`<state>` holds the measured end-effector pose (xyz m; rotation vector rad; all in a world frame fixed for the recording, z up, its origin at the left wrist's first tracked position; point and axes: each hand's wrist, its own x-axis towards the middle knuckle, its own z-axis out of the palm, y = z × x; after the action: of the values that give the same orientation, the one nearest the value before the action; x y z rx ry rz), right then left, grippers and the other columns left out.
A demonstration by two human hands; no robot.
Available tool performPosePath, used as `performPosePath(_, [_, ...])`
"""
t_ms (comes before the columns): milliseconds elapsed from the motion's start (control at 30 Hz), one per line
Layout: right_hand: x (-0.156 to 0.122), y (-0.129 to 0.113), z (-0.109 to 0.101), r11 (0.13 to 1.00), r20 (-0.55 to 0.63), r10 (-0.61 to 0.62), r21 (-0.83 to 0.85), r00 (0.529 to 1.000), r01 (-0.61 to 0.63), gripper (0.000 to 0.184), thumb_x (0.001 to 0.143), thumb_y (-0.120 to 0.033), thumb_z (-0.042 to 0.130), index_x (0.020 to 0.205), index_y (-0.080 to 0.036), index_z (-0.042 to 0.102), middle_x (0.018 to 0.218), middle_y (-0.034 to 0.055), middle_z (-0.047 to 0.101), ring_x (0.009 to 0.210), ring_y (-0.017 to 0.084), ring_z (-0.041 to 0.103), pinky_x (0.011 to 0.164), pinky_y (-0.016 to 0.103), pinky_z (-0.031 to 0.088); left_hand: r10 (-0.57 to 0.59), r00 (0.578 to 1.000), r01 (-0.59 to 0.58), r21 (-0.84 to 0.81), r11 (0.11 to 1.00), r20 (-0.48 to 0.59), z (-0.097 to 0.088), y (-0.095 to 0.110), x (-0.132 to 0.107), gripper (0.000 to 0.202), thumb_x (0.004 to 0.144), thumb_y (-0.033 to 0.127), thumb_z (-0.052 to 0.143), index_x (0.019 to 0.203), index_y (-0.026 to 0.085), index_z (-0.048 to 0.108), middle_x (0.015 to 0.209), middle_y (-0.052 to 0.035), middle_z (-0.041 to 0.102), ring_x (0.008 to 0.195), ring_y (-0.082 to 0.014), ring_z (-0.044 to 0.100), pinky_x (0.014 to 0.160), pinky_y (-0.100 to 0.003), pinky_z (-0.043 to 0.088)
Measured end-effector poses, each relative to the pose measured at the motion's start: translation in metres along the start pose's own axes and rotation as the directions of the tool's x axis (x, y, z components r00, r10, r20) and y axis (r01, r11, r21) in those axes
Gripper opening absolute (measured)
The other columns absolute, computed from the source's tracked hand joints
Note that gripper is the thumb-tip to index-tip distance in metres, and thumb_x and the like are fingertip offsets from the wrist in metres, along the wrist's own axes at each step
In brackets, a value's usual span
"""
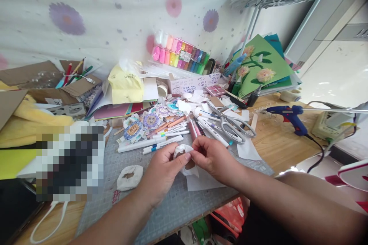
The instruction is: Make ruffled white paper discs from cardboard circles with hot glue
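Behind the cluttered wooden desk a white curtain printed with pink and purple flowers is hung, and a grey gridded cutting mat is spread along the desk's near edge. Over the middle of that mat a small white crumpled paper ring is pinched from both sides, with the left hand and the right hand closed together on it and neither nearer than the other. A second white fluffy ring is laid flat toward the mat's left side, nearest the left hand, while silver scissors and white marker pens are seen beyond the hands, toward the far edge.
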<state>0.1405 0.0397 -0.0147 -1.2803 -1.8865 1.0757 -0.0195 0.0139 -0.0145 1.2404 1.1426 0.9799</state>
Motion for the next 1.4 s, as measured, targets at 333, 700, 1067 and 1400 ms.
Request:
performPosePath(333, [-0.004, 0.007, -0.009, 0.643, 0.316, 0.101, 0.703, 0.943, -0.304, 0.03, 0.073, -0.042, 0.07, 0.075, -0.014, 0.06, 0.066, -0.0003, 0.063, 0.059, 0.011, 0.058, 0.059, 0.025, 0.046, -0.087, 0.996, 0.08, -0.225, 0.971, -0.022, 0.003, -0.002, 0.0, 0.019, 0.081, 0.036, 0.061, 0.078, 0.018, 0.056, 0.07, 0.0023, 0.054, 0.065, -0.0128, 0.047, 0.062, -0.026, 0.038])
performPosePath(700, [-0.006, 0.005, 0.002, 0.939, 0.128, 0.049, 0.332, 0.991, -0.09, 0.024, 0.079, -0.036, 0.06, 0.067, -0.018, 0.049, 0.057, -0.0041, 0.052, 0.053, 0.01, 0.047, 0.052, 0.023, 0.036, -0.006, 0.992, -0.001, -0.054, 0.999, -0.127, 0.011, -0.007, -0.004, 0.017, 0.082, 0.036, 0.058, 0.08, 0.02, 0.058, 0.072, 0.0017, 0.057, 0.07, -0.0146, 0.049, 0.065, -0.026, 0.04])
performPosePath(1067, [0.0, 0.006, -0.02, 0.932, 0.416, 0.022, 0.32, 0.909, -0.169, 0.023, 0.072, -0.035, 0.067, 0.067, -0.016, 0.054, 0.057, -0.004, 0.053, 0.053, 0.01, 0.05, 0.053, 0.022, 0.039, -0.239, 0.965, 0.254, -0.153, 0.955, 0.11, 0.003, 0.007, -0.002, 0.019, 0.074, 0.028, 0.062, 0.063, 0.016, 0.054, 0.054, 0.0027, 0.051, 0.052, -0.0104, 0.045, 0.049, -0.022, 0.032])
performPosePath(1400, [-0.02, 0.025, -0.094, 0.986, -0.105, -0.005, -0.163, 0.994, -0.012, 0.034, 0.082, -0.048, 0.051, 0.092, -0.019, 0.065, 0.079, 0.0022, 0.067, 0.074, 0.016, 0.061, 0.069, 0.026, 0.048, -0.206, 0.977, 0.201, -0.1, 0.975, -0.05, 0.003, 0.006, 0.0, 0.025, 0.077, 0.043, 0.064, 0.074, 0.019, 0.058, 0.071, 0.0, 0.063, 0.067, -0.0161, 0.059, 0.054, -0.025, 0.049])
